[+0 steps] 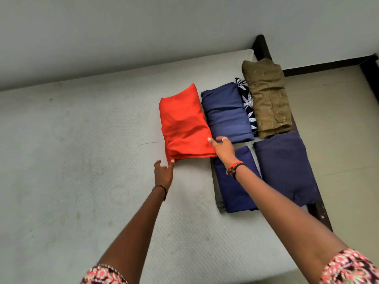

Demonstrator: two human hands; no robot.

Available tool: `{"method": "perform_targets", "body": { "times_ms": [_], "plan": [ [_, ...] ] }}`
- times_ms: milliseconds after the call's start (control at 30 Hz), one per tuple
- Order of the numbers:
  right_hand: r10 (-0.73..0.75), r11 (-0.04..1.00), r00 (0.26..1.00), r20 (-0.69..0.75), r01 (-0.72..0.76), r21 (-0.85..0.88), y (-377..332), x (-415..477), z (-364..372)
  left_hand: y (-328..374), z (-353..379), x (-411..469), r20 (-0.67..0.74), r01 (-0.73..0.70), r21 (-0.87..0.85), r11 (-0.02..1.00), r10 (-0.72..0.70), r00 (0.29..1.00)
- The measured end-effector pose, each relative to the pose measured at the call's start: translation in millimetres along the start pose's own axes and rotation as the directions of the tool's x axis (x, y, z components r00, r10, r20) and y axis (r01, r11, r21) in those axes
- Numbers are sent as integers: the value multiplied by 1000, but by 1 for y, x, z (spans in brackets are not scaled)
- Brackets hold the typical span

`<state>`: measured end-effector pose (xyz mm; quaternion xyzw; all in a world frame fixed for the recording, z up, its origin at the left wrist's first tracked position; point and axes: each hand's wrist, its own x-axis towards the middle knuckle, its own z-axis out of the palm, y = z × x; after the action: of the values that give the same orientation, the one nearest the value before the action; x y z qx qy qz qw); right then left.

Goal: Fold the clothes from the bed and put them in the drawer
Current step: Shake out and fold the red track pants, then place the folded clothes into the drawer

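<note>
White bare mattress [82, 160] fills the near and left part of the view, on a dark bed frame [262, 47]. 2 patterned sleeves [348, 267] show at the bottom edge, and both arms reach forward over the mattress.

Left hand [164, 174], with a thin dark band [163, 188] at the wrist, has its fingers spread and nearly straight. The fingertips [171, 161] touch the near left corner of a folded orange garment [184, 124]. Right hand [224, 149] wears red and dark bracelets [234, 168] and a ring [224, 138]. Its forefinger [211, 140] lies straight on the near right corner of the same garment and the other fingers bend loosely; whether this hand grips the cloth I cannot tell.

The orange garment lies flat on the mattress, stretching away from both sets of fingertips.

Under the right wrist lies a folded navy piece [235, 187] with a grey-green layer [218, 193] showing beneath its left edge. Right of that wrist, near the mattress edge, is a larger folded navy piece [287, 169].

Beyond the right fingers, just beside the orange garment, sits a folded blue garment [225, 113]. Right of it a black cloth with white leaves [247, 103] shows partly from under a folded olive garment [268, 99].

Pale floor [338, 140] lies right of the bed, and a grey wall [143, 27] stands behind.
</note>
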<state>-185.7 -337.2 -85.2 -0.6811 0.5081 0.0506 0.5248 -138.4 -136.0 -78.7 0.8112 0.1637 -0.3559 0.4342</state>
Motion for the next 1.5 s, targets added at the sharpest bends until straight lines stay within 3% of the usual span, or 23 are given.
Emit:
{"method": "perform_targets", "body": {
  "times_ms": [133,367,733,933,1300,1500],
  "plan": [
    [52,999,999,-13,-52,-5,36,-46,-7,-44,3,-55,83,146,37,989,-149,985],
    [130,991,991,-2,-130,38,87,-114,-15,-52,16,-136,38,168,51,984,-170,985],
    [197,969,980,-35,-190,156,130,-177,-66,-52,39,-188,157,55,99,994,-71,985],
    [193,962,971,-141,-159,222,144,-204,-115,-70,57,-216,54,56,54,997,-59,997],
    [239,958,939,-247,-187,216,192,-209,-213,-66,136,-267,287,43,48,998,-55,956],
    [239,968,931,-274,-207,142,200,-168,-253,-38,198,-264,297,38,14,999,-40,954]
  ]
}}
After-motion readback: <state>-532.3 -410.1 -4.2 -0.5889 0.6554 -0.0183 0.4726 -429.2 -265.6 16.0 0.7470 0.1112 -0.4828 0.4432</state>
